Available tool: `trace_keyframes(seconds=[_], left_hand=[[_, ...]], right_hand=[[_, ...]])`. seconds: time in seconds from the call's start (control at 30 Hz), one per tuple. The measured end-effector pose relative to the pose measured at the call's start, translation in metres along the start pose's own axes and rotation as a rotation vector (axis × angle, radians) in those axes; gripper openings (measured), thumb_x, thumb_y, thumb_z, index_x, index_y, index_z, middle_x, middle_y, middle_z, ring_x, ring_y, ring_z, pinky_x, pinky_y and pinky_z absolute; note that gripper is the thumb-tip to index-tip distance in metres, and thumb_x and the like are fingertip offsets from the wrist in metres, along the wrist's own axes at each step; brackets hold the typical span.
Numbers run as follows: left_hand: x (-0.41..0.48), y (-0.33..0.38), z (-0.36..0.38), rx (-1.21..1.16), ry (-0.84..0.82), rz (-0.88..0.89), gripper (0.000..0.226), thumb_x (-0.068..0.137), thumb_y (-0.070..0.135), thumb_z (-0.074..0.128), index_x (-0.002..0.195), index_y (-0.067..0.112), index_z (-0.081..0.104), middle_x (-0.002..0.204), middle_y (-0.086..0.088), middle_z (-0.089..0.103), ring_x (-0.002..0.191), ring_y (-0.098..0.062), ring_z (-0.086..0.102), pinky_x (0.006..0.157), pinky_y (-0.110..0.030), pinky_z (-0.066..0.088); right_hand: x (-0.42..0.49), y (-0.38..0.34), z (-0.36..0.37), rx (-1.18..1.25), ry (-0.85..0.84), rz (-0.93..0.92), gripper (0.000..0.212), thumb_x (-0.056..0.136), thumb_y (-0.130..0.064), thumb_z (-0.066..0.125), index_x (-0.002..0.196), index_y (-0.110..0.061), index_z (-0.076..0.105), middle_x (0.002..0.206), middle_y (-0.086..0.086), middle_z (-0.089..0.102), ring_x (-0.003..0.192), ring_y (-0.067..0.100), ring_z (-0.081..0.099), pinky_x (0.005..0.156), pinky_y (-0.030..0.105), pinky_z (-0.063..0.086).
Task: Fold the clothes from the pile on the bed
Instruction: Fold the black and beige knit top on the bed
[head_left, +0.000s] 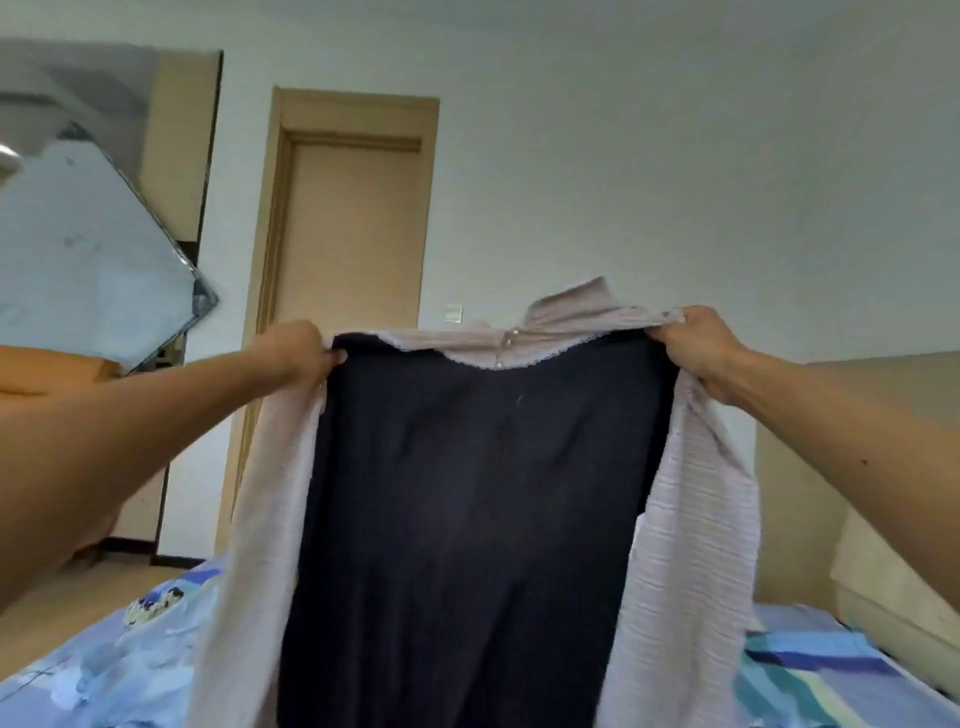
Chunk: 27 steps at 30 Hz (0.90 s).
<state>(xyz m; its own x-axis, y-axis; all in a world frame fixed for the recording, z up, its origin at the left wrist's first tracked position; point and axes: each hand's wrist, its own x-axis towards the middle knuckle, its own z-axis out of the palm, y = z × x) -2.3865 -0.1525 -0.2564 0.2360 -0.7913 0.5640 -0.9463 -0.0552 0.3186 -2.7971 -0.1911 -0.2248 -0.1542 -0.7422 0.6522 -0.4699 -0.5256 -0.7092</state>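
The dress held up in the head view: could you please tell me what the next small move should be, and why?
Probably lower the dress flat onto the bed. The left hand and right hand grip its shoulders, so it hangs spread in the air with its pale sleeves dangling, not yet folded, and the bed lies below it.

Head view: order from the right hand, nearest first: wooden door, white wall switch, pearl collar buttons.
1. Pearl collar buttons, left of the right hand, on the dark-and-pale garment.
2. White wall switch, far wall behind.
3. Wooden door, farther left.
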Motion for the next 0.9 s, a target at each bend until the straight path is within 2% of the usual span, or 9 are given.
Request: trace_keyframes(seconds=[0.1,0.2,0.3,0.4,0.5,0.63,0.7,0.77,0.9], left_hand=[[0.052,0.041,-0.091,-0.346,0.314,0.007,0.040,0.102,0.032,0.051,0.108,-0.006,0.061,0.109,-0.029,0.062,0.094,-0.041,0.059,0.072,-0.038,0.043],[0.083,0.070,-0.151,-0.549,0.510,0.090,0.032,0.100,0.027,0.050,0.104,-0.003,0.062,0.108,-0.028,0.064,0.094,-0.042,0.061,0.073,-0.042,0.047],[0.093,0.071,-0.167,-0.370,0.601,0.270,0.023,0.098,0.022,0.054,0.101,0.000,0.061,0.106,-0.027,0.064,0.100,-0.044,0.060,0.078,-0.042,0.044],[0.088,0.054,-0.157,-0.077,0.549,0.407,0.019,0.097,0.021,0.056,0.100,0.003,0.054,0.103,-0.030,0.063,0.096,-0.048,0.058,0.076,-0.044,0.044],[0.093,0.060,-0.184,0.030,0.613,0.442,0.015,0.098,0.020,0.052,0.090,0.013,0.042,0.102,-0.032,0.060,0.094,-0.050,0.056,0.071,-0.046,0.043],[0.105,0.095,-0.259,-0.030,0.813,0.376,0.022,0.100,0.023,0.050,0.103,0.002,0.046,0.109,-0.037,0.053,0.099,-0.053,0.052,0.073,-0.049,0.039],[0.105,0.099,-0.271,-0.050,0.829,0.396,0.027,0.100,0.026,0.052,0.104,0.001,0.045,0.108,-0.037,0.053,0.098,-0.053,0.052,0.076,-0.051,0.041],[0.099,0.089,-0.259,-0.046,0.773,0.433,0.030,0.098,0.031,0.057,0.096,0.006,0.042,0.099,-0.034,0.055,0.093,-0.050,0.054,0.072,-0.048,0.040],[0.078,0.054,-0.188,-0.060,0.522,0.448,0.036,0.095,0.032,0.063,0.103,0.004,0.042,0.098,-0.026,0.058,0.085,-0.038,0.054,0.071,-0.042,0.042]], right_hand=[[0.052,-0.089,-0.046,-0.001,0.220,-0.195,0.025,0.092,-0.022,0.062,0.068,-0.016,0.057,0.073,0.004,0.053,0.070,0.018,0.048,0.061,0.032,0.035],[0.074,-0.142,-0.074,-0.035,0.354,-0.309,0.034,0.093,-0.029,0.062,0.063,-0.016,0.051,0.064,-0.003,0.045,0.061,0.015,0.041,0.055,0.032,0.031],[0.073,-0.146,-0.086,-0.192,0.292,-0.329,0.034,0.096,-0.033,0.060,0.070,-0.013,0.056,0.068,0.000,0.053,0.063,0.017,0.047,0.056,0.033,0.034],[0.063,-0.128,-0.097,-0.458,0.149,-0.286,0.031,0.099,-0.028,0.058,0.086,-0.001,0.065,0.088,0.016,0.067,0.084,0.031,0.060,0.067,0.036,0.040],[0.066,-0.153,-0.111,-0.539,0.261,-0.360,0.027,0.098,-0.019,0.055,0.084,0.004,0.062,0.091,0.022,0.065,0.088,0.038,0.060,0.066,0.036,0.036],[0.086,-0.214,-0.137,-0.432,0.479,-0.480,0.018,0.097,-0.018,0.055,0.083,-0.009,0.061,0.095,0.025,0.064,0.095,0.038,0.062,0.072,0.033,0.036],[0.089,-0.217,-0.145,-0.409,0.454,-0.497,0.017,0.097,-0.022,0.058,0.085,-0.011,0.063,0.092,0.019,0.063,0.090,0.030,0.059,0.072,0.032,0.035],[0.079,-0.197,-0.143,-0.384,0.297,-0.478,0.023,0.097,-0.023,0.061,0.085,-0.004,0.065,0.085,0.014,0.061,0.081,0.021,0.053,0.067,0.034,0.034],[0.052,-0.137,-0.127,-0.541,0.056,-0.424,0.032,0.096,-0.021,0.065,0.074,0.002,0.061,0.073,0.011,0.059,0.073,0.018,0.049,0.062,0.034,0.034]])
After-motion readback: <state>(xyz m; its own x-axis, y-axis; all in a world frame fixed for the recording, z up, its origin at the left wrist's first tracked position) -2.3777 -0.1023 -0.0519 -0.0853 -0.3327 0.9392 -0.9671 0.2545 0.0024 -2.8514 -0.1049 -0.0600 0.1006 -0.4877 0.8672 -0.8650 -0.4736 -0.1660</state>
